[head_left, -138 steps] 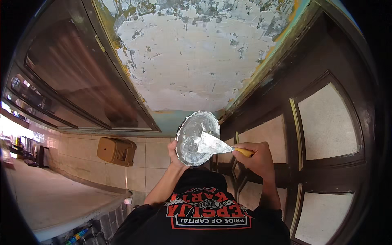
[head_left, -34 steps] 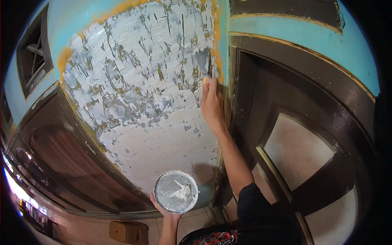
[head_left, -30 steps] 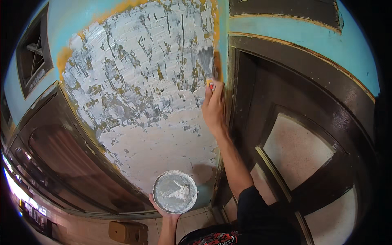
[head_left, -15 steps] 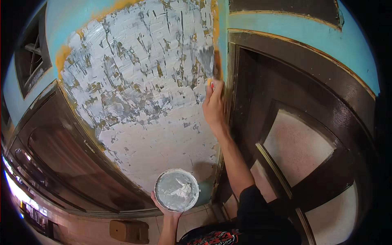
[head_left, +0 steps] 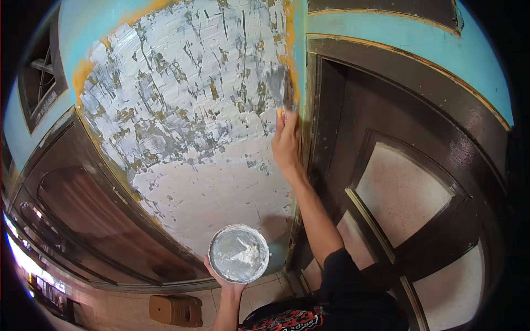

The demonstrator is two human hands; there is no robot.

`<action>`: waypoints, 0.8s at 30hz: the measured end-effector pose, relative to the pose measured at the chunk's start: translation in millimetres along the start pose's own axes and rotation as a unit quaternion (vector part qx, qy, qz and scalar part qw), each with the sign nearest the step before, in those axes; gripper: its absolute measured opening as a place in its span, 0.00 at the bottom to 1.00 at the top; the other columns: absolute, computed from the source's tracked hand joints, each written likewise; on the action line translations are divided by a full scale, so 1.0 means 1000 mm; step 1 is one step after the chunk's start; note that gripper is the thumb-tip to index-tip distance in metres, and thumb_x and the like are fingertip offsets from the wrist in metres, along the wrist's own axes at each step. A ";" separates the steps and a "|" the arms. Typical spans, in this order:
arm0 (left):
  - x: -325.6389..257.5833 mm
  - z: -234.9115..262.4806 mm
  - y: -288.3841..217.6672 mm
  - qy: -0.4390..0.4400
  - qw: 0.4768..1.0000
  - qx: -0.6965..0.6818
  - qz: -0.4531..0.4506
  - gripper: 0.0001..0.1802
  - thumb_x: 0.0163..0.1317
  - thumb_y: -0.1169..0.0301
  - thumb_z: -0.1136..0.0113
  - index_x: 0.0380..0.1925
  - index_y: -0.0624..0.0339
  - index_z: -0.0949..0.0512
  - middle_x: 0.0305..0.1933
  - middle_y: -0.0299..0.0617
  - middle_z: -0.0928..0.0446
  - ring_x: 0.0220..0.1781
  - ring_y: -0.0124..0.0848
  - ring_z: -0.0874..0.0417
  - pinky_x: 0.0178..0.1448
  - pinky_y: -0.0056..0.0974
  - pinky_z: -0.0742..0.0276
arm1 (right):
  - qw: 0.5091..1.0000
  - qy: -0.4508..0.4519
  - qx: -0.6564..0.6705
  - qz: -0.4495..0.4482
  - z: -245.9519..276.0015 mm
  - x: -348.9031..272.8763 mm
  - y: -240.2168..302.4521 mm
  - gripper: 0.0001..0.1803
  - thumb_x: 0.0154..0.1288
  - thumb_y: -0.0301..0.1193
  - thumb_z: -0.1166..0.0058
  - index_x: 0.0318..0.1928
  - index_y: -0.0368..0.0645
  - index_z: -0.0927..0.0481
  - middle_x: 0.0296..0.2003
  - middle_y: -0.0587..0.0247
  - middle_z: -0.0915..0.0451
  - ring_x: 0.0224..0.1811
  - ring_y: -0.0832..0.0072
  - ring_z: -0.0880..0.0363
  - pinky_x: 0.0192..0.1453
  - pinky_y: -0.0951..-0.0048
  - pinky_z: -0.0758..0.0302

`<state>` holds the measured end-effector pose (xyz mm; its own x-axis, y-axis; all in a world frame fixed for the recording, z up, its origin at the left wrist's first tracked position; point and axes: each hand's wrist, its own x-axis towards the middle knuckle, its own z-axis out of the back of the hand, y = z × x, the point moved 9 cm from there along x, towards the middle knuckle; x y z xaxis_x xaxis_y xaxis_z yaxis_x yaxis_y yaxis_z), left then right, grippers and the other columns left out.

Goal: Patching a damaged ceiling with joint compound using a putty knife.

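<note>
My right hand (head_left: 286, 140) is closed round the handle of a putty knife (head_left: 276, 87), its wide metal blade up against the wall near the door frame. White putty (head_left: 193, 105) covers much of the wall (head_left: 210, 187), with grey and brownish patches showing through its upper part. Below, my left hand (head_left: 223, 280) holds a round tub (head_left: 211, 255) from beneath and the side, its fingers mostly hidden. Inside the tub lies a lump of white putty (head_left: 248, 254) on a smeared grey bottom.
A dark brown panelled door (head_left: 353, 110) and its frame border the wall on the right. Another brown wooden door with a curtain-like panel (head_left: 105, 220) stands at left. A brown plastic stool (head_left: 175, 310) rests on the tiled floor (head_left: 110, 306).
My right hand and the putty knife have shifted slightly left along the wall. The tub is nearly where it was, a touch higher in view.
</note>
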<state>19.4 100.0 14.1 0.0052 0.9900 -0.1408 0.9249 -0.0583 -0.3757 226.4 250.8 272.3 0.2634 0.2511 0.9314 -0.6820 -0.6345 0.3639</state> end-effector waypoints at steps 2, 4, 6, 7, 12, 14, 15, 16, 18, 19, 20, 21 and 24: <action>0.002 0.000 0.004 -0.001 1.000 0.001 0.007 0.45 0.52 0.31 0.58 0.61 0.51 0.36 0.64 0.46 0.37 0.61 0.48 0.34 0.62 0.56 0.35 | 1.000 0.001 -0.016 0.016 -0.004 0.029 0.001 0.11 0.66 0.25 0.56 0.48 0.36 0.35 0.35 0.39 0.27 0.37 0.44 0.28 0.35 0.55 0.32; 0.000 -0.003 0.005 -0.004 1.000 0.000 0.007 0.45 0.52 0.31 0.58 0.61 0.51 0.36 0.63 0.46 0.37 0.61 0.48 0.34 0.62 0.55 0.35 | 0.999 0.010 -0.023 0.025 -0.011 0.030 -0.001 0.11 0.67 0.25 0.58 0.48 0.36 0.36 0.36 0.39 0.27 0.37 0.44 0.28 0.36 0.54 0.32; 0.000 -0.004 0.003 -0.006 1.000 -0.001 0.005 0.45 0.52 0.32 0.58 0.61 0.52 0.36 0.63 0.46 0.37 0.61 0.48 0.34 0.62 0.55 0.35 | 0.998 0.041 -0.040 -0.005 -0.010 0.005 -0.007 0.12 0.67 0.25 0.57 0.49 0.35 0.36 0.36 0.39 0.27 0.38 0.45 0.27 0.36 0.55 0.31; -0.001 -0.003 0.001 -0.010 1.000 -0.003 0.001 0.44 0.52 0.32 0.58 0.61 0.51 0.36 0.63 0.47 0.37 0.61 0.48 0.33 0.60 0.55 0.33 | 0.995 0.074 -0.056 -0.036 -0.011 -0.013 -0.011 0.12 0.67 0.26 0.57 0.49 0.35 0.36 0.37 0.39 0.27 0.38 0.45 0.27 0.37 0.55 0.31; -0.004 0.000 -0.004 -0.002 1.000 -0.004 -0.004 0.45 0.52 0.31 0.60 0.61 0.52 0.37 0.64 0.48 0.38 0.61 0.49 0.34 0.62 0.56 0.35 | 0.997 0.037 -0.006 -0.061 0.005 -0.023 0.004 0.10 0.67 0.26 0.56 0.47 0.37 0.35 0.36 0.39 0.27 0.38 0.44 0.27 0.36 0.53 0.33; -0.004 -0.005 0.003 -0.009 1.000 0.005 0.007 0.45 0.52 0.31 0.60 0.61 0.52 0.37 0.64 0.47 0.38 0.61 0.49 0.34 0.62 0.56 0.35 | 0.999 0.029 -0.001 -0.044 0.007 0.013 0.011 0.11 0.67 0.25 0.56 0.47 0.36 0.35 0.38 0.39 0.27 0.40 0.43 0.27 0.39 0.54 0.32; -0.003 -0.003 0.005 -0.022 1.000 0.014 0.007 0.45 0.52 0.31 0.60 0.61 0.52 0.37 0.64 0.47 0.38 0.61 0.49 0.34 0.62 0.56 0.35 | 0.999 0.024 0.015 -0.029 0.002 0.026 0.011 0.11 0.67 0.24 0.56 0.48 0.35 0.35 0.41 0.38 0.26 0.42 0.42 0.28 0.42 0.56 0.30; 0.000 -0.006 0.007 0.029 0.999 -0.002 0.023 0.45 0.52 0.31 0.59 0.61 0.51 0.37 0.64 0.47 0.38 0.61 0.49 0.34 0.61 0.56 0.35 | 1.000 -0.004 0.005 0.030 0.000 0.035 0.017 0.12 0.67 0.25 0.56 0.49 0.35 0.35 0.40 0.38 0.27 0.42 0.43 0.28 0.42 0.55 0.31; -0.001 0.000 0.008 0.015 1.000 -0.005 0.018 0.45 0.52 0.31 0.59 0.61 0.51 0.37 0.64 0.47 0.38 0.61 0.49 0.34 0.61 0.56 0.35 | 0.999 0.030 -0.017 0.001 -0.008 0.022 0.005 0.12 0.67 0.25 0.55 0.49 0.35 0.35 0.40 0.38 0.27 0.41 0.43 0.28 0.42 0.55 0.31; -0.002 0.002 0.005 0.001 1.000 -0.010 0.010 0.45 0.51 0.31 0.58 0.61 0.51 0.37 0.64 0.46 0.38 0.61 0.48 0.34 0.61 0.56 0.35 | 0.997 0.065 -0.037 -0.026 -0.014 0.012 -0.001 0.12 0.67 0.25 0.55 0.49 0.36 0.35 0.40 0.38 0.27 0.41 0.43 0.28 0.42 0.54 0.31; -0.004 0.000 0.002 -0.002 1.000 -0.005 0.004 0.45 0.51 0.31 0.58 0.61 0.51 0.37 0.64 0.46 0.38 0.61 0.48 0.34 0.61 0.55 0.34 | 0.993 0.084 -0.061 -0.052 -0.014 -0.006 -0.004 0.09 0.67 0.24 0.57 0.46 0.37 0.36 0.38 0.39 0.27 0.40 0.45 0.27 0.39 0.56 0.31; -0.006 0.001 0.001 -0.003 1.000 -0.007 0.001 0.45 0.51 0.31 0.58 0.61 0.51 0.37 0.64 0.46 0.38 0.61 0.48 0.34 0.61 0.55 0.34 | 0.993 0.085 -0.058 -0.050 -0.011 -0.023 -0.005 0.09 0.67 0.24 0.57 0.46 0.37 0.36 0.38 0.39 0.27 0.40 0.45 0.27 0.39 0.56 0.31; -0.008 0.006 -0.001 -0.004 1.000 -0.014 0.001 0.45 0.51 0.32 0.58 0.61 0.51 0.37 0.64 0.46 0.38 0.61 0.48 0.34 0.61 0.55 0.35 | 0.997 0.068 -0.025 -0.040 0.001 -0.043 -0.007 0.10 0.66 0.23 0.56 0.47 0.37 0.36 0.38 0.39 0.27 0.40 0.44 0.27 0.39 0.56 0.31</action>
<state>16.6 91.2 10.0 0.0051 0.9889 -0.1488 0.9354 -0.0573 -0.3489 220.6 243.0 229.5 0.2256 0.3989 0.8888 -0.6970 -0.5714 0.4333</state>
